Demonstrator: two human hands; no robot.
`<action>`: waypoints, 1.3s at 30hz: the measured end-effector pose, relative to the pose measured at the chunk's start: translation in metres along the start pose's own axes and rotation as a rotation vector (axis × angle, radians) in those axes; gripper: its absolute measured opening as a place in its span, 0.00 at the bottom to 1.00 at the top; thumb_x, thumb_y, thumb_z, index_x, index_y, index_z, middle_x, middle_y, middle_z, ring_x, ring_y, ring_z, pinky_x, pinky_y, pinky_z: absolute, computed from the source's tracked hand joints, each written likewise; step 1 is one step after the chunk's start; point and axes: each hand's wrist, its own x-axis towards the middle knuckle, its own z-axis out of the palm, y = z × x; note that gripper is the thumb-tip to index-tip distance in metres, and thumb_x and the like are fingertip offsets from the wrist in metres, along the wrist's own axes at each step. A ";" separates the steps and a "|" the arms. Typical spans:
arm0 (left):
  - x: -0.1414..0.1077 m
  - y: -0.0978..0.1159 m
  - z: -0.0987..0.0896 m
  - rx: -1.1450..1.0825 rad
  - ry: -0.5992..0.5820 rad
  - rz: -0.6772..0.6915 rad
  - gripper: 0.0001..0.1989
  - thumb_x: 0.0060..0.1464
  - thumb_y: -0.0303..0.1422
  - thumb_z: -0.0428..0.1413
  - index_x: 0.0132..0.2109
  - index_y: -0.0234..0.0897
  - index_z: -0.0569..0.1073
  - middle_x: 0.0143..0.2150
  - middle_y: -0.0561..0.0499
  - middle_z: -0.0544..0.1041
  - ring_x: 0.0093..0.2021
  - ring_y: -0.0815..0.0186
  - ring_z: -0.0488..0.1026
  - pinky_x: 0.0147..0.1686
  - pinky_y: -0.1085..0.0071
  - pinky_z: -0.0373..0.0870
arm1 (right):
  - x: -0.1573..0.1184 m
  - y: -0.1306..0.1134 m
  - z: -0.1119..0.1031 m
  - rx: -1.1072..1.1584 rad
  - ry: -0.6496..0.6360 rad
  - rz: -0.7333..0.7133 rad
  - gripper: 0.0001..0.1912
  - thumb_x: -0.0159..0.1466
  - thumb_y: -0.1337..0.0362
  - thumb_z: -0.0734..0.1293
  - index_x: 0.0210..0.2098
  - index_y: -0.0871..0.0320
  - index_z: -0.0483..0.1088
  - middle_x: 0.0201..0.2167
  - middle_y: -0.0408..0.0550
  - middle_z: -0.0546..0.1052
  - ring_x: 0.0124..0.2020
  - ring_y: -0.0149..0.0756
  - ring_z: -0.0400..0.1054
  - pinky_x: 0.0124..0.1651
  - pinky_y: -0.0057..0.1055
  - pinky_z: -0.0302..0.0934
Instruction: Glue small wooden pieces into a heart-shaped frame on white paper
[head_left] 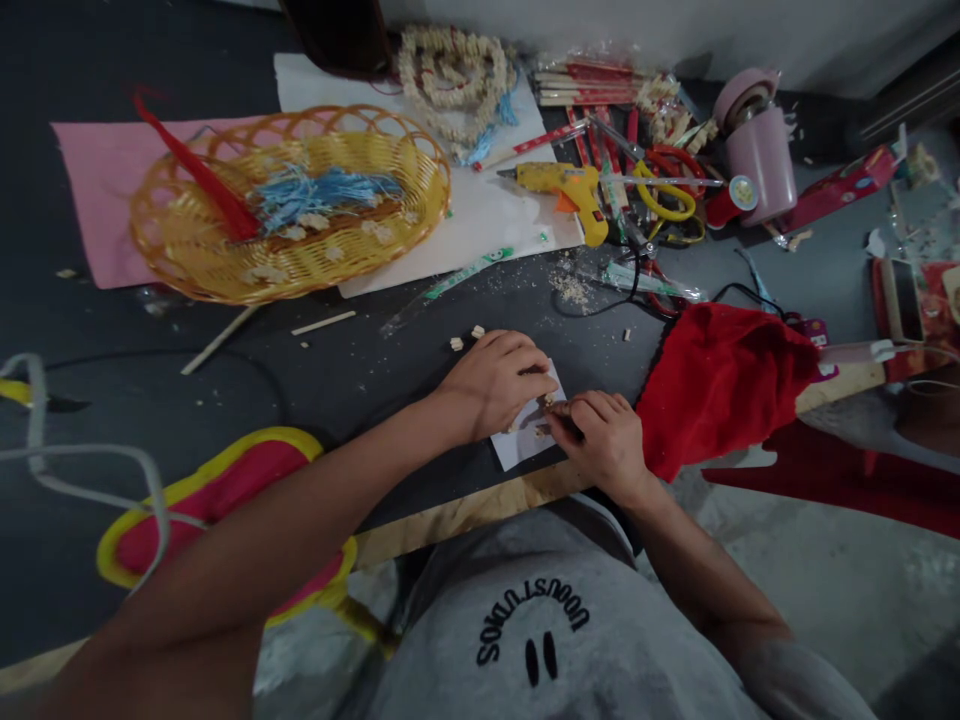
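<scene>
My left hand (504, 380) rests over a small white sheet of paper (517, 450) near the table's front edge, its fingers bent and held together. From the right, my right hand (604, 435) comes in with thumb and fingers pinched. Between the fingertips of both hands lies a small beige piece (549, 399); what each hand grips is mostly hidden. Another small beige bit (540, 432) is on the paper below it. Two pale wooden-looking pieces (466, 337) sit just beyond my left hand.
Behind is a yellow wicker basket (300, 285) with blue tassels (322, 195). A yellow glue gun (562, 185), yellow-handled scissors (667, 200) and a pink bottle (761, 165) are at back right. Red cloth (727, 385) lies beside my right hand; a pink-and-yellow object (217, 490) sits left.
</scene>
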 end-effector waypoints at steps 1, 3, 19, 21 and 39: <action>0.000 0.000 0.000 0.000 0.001 0.003 0.14 0.59 0.26 0.52 0.47 0.43 0.79 0.47 0.49 0.78 0.50 0.58 0.68 0.50 0.59 0.63 | 0.000 0.000 0.000 -0.004 0.002 -0.004 0.11 0.68 0.61 0.66 0.29 0.55 0.70 0.25 0.42 0.76 0.30 0.33 0.68 0.36 0.34 0.51; 0.000 0.000 0.000 0.004 0.006 0.009 0.13 0.59 0.26 0.52 0.46 0.43 0.78 0.47 0.49 0.77 0.50 0.58 0.68 0.50 0.59 0.63 | 0.000 0.000 0.000 -0.008 0.002 -0.004 0.11 0.68 0.61 0.66 0.29 0.55 0.71 0.26 0.42 0.76 0.30 0.33 0.67 0.36 0.34 0.51; 0.000 0.000 0.001 -0.001 0.016 0.007 0.12 0.58 0.25 0.54 0.45 0.43 0.78 0.47 0.49 0.78 0.50 0.57 0.68 0.49 0.58 0.64 | 0.001 -0.001 -0.003 0.016 -0.058 0.038 0.11 0.68 0.60 0.66 0.29 0.55 0.71 0.27 0.43 0.77 0.32 0.34 0.68 0.36 0.34 0.51; 0.000 0.001 0.000 0.000 0.004 0.013 0.13 0.58 0.25 0.54 0.46 0.42 0.78 0.47 0.49 0.78 0.50 0.57 0.68 0.50 0.58 0.64 | 0.001 -0.001 -0.003 0.006 -0.058 0.038 0.11 0.68 0.60 0.66 0.29 0.55 0.71 0.27 0.43 0.77 0.32 0.34 0.68 0.36 0.34 0.51; 0.000 0.000 0.002 0.006 0.001 0.004 0.13 0.58 0.26 0.53 0.46 0.43 0.78 0.47 0.48 0.78 0.50 0.58 0.68 0.51 0.59 0.64 | 0.001 0.001 -0.004 0.050 -0.065 0.040 0.11 0.67 0.61 0.65 0.29 0.55 0.71 0.27 0.44 0.76 0.31 0.35 0.69 0.36 0.34 0.54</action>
